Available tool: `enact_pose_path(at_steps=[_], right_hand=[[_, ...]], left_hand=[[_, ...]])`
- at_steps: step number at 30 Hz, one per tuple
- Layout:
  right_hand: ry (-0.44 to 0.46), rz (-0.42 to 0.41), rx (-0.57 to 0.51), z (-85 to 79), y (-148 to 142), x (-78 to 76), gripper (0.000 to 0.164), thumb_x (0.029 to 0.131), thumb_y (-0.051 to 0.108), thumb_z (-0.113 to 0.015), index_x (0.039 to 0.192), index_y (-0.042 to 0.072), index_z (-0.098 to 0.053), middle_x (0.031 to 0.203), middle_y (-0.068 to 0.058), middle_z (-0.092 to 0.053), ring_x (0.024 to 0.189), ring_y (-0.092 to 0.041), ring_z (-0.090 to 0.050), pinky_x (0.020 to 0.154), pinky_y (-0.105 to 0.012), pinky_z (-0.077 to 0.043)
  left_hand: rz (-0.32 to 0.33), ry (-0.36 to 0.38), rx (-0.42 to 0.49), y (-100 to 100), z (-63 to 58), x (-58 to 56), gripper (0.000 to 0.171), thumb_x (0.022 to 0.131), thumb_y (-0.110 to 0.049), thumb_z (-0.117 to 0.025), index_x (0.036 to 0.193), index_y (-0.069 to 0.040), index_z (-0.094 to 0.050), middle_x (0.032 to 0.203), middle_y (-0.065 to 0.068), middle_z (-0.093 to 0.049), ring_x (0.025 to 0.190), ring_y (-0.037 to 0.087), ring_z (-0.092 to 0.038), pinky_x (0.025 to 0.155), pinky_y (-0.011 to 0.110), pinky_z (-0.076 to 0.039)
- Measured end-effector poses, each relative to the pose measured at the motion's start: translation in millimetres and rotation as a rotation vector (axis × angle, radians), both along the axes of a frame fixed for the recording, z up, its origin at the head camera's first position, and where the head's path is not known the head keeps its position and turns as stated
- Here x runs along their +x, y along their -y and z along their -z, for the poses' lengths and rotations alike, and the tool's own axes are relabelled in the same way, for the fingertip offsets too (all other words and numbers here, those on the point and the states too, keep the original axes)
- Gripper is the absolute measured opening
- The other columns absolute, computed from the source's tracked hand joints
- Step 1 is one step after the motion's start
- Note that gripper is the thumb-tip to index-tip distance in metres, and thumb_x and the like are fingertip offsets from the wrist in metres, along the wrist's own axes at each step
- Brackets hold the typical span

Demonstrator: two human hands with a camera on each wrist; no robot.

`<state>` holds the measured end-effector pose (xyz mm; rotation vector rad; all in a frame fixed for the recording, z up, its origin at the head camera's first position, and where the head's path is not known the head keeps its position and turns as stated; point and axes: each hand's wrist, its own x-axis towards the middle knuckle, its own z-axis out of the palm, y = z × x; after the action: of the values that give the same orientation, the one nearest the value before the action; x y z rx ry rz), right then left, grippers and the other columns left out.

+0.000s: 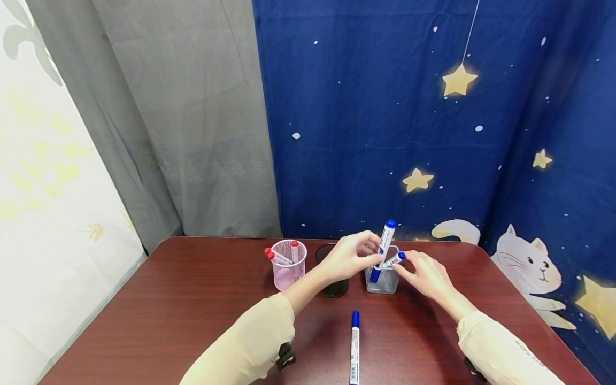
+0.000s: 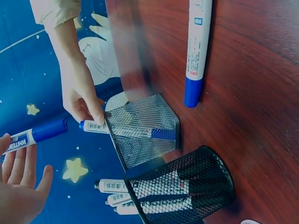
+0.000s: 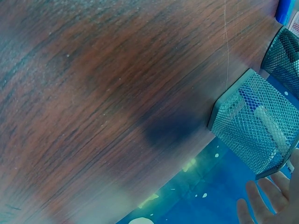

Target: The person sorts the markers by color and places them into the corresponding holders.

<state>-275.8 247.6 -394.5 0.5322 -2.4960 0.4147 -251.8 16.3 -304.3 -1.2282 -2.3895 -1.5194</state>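
Note:
My left hand (image 1: 350, 255) pinches a blue whiteboard marker (image 1: 386, 240) upright, its lower blue end in front of the silver mesh pen holder (image 1: 382, 286). In the left wrist view, that marker (image 2: 39, 134) is apart from the holder's rim. Another blue marker (image 1: 395, 260) leans inside the silver holder, its tip above the rim. Beside that tip is my right hand (image 1: 428, 272), its thumb by the rim. From the right wrist view, the right hand's fingers (image 3: 261, 198) look spread and fairly straight; its thumb's contact is hidden.
Left of the silver holder stands a black mesh pen holder (image 2: 215, 177) with several dark-tipped markers (image 2: 112, 185), partly hidden by my left arm in the head view. Farther left, a pink mesh holder (image 1: 283, 280) has red-capped markers (image 1: 295, 254). A blue marker (image 1: 355, 345) lies nearer on the table.

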Motion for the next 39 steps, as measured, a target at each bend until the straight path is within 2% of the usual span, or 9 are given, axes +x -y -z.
enact_pose_path(at_steps=[6,13,24,33,39], right_hand=[[-0.007,-0.008,-0.002,1.1,0,-1.1,0.028,0.076,0.033,-0.068,0.091,0.01,-0.064,0.083,-0.006,-0.061,0.073,-0.022,-0.055,0.06,-0.041,-0.045],[-0.005,-0.006,-0.008,1.9,-1,-1.1,0.029,0.076,0.033,-0.067,0.092,0.009,-0.063,0.085,-0.005,-0.061,0.074,-0.022,-0.056,0.06,-0.042,-0.045],[0.008,0.001,-0.004,1.1,0,-0.7,0.032,0.077,0.033,-0.066,0.094,0.007,-0.063,0.088,-0.008,-0.061,0.078,-0.025,-0.057,0.063,-0.044,-0.046],[-0.003,-0.001,0.001,1.0,-1,-1.4,0.031,0.077,0.034,-0.066,0.094,0.008,-0.064,0.089,-0.007,-0.062,0.079,-0.024,-0.057,0.062,-0.043,-0.046],[-0.004,-0.002,-0.002,1.0,-1,-0.9,0.031,0.077,0.034,-0.066,0.094,0.008,-0.064,0.088,-0.006,-0.061,0.077,-0.023,-0.057,0.06,-0.043,-0.046]], left_hand=[[-0.037,0.014,0.009,-10,0.0,-9.8,0.021,0.08,-0.012,-0.065,0.098,-0.002,-0.057,0.09,0.006,-0.061,0.08,0.011,-0.06,0.072,0.022,-0.045],[-0.113,0.04,-0.022,-18,2.8,-21.0,0.021,0.081,-0.014,-0.065,0.098,-0.005,-0.058,0.087,0.002,-0.06,0.078,0.005,-0.059,0.068,0.017,-0.045],[-0.212,0.041,-0.06,-26,9.0,-36.0,0.021,0.081,-0.017,-0.065,0.098,-0.007,-0.058,0.089,0.0,-0.062,0.077,0.004,-0.059,0.068,0.018,-0.045],[-0.268,0.026,-0.042,-32,11.1,-44.5,0.02,0.079,-0.015,-0.066,0.095,-0.007,-0.058,0.088,0.001,-0.062,0.076,0.005,-0.059,0.066,0.017,-0.045],[-0.268,0.042,-0.025,-37,15.3,-48.9,0.019,0.08,-0.012,-0.065,0.095,-0.004,-0.058,0.088,0.005,-0.062,0.076,0.009,-0.06,0.066,0.017,-0.045]])
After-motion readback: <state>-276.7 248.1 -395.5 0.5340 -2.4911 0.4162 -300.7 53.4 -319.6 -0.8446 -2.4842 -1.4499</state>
